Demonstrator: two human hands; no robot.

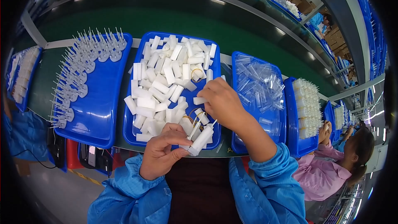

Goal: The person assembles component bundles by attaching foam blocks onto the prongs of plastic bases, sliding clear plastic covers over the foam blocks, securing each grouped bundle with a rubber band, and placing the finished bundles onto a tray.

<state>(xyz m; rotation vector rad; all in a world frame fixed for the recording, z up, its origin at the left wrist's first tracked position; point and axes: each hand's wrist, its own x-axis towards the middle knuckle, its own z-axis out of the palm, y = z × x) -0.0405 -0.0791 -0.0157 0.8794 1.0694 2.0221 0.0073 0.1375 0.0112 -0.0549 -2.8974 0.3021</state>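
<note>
Left hand (161, 152) around white tubes (202, 137)

White plastic pieces (166, 79) fill a blue tray (209, 45), beside clear tubes (257, 85), a green belt (174, 20) and blue sleeves (124, 195).

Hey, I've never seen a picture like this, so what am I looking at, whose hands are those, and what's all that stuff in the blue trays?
This is one picture from a wide fisheye camera worn on a person's head, looking down, so straight edges bend near the rim. The two hands in blue sleeves are that person's own. The left hand holds a small bunch of white plastic pieces with thin tips. The right hand pinches one white block over the middle blue tray, which is heaped with such blocks. The left tray holds rows of thin-stemmed white parts, the right tray clear tubes. At the right edge another worker in pink sits nearby.
</note>
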